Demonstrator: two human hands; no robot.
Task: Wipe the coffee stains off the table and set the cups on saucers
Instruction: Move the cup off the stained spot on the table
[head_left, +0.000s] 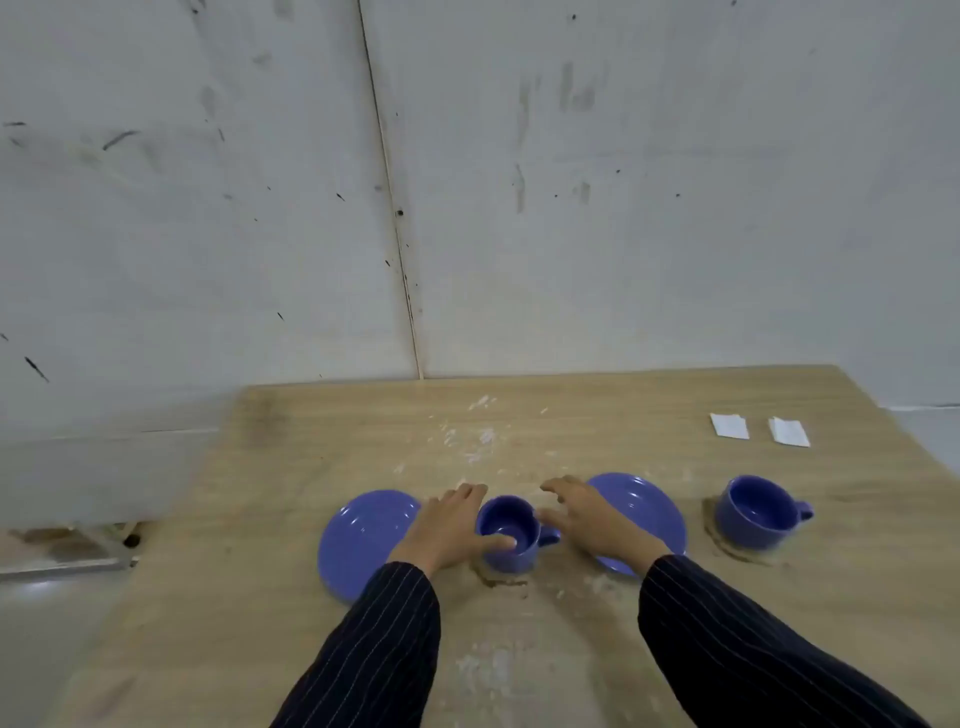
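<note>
The near cup (508, 532) sat low in the middle of the frame, straight on the table (779, 623), between the two saucers and on neither. I had my left hand (451, 525) against its left side, thumb curled round the front wall and the other fingers reaching past the rim; it looked like a light contact, not a full clamp, and I could not tell how firm it was. My right hand (592, 514) hovered just right of the cup above its handle, fingers spread apart and holding nothing.

A brown ring (501, 581) showed on the wood at the cup's base. The left saucer (363, 540) lay just beyond my left wrist, the right saucer (649, 509) partly under my right hand. Further right, the second cup (758, 512) stood on the bare table inside its own brown ring (727, 545). Two white folded wipes (730, 426) lay untouched toward the upper right of the tabletop, and pale smears (478, 441) spread across its middle.

My worry was the grip: a one-sided hold on a glazed cup could let it tip or slide as it lifted, and anything left inside would add to the mess. I could not see whether it held liquid. A wet base would also carry the stain onto a clean saucer. My right sleeve (737, 634) hung close over the right saucer and could drag it.
</note>
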